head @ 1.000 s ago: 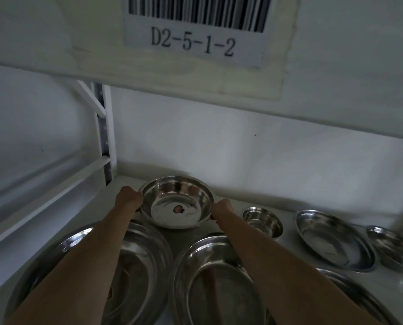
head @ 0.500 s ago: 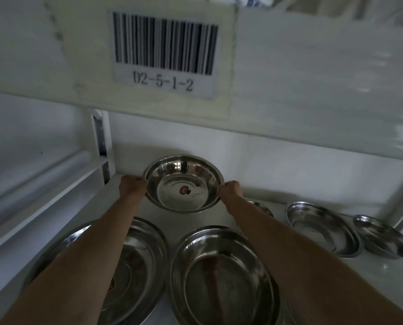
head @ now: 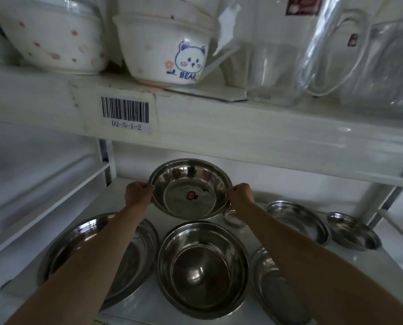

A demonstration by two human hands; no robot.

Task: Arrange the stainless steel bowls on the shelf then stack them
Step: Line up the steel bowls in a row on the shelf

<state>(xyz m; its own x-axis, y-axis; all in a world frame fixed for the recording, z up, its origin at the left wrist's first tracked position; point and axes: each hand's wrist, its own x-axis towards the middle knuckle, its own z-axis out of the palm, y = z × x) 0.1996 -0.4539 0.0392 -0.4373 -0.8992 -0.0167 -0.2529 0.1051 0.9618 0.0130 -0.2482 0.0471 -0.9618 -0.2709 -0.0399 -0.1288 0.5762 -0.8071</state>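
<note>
A medium steel bowl with a small sticker inside hangs above the white shelf, tilted toward me. My left hand grips its left rim and my right hand grips its right rim. Below it on the shelf stands a deep steel bowl. A wide shallow bowl lies to the left under my left forearm. A flat steel dish lies front right, partly hidden by my right forearm. A tiny bowl peeks out behind my right wrist.
Two more steel dishes sit at the right: a shallow one and a smaller one. The upper shelf edge with a barcode label hangs just above the held bowl. Ceramic bowls and glass jugs stand on it.
Both hands have lifted the stickered bowl off the back of the shelf and brought it up and toward me. My view has tilted upward, revealing the upper shelf.
</note>
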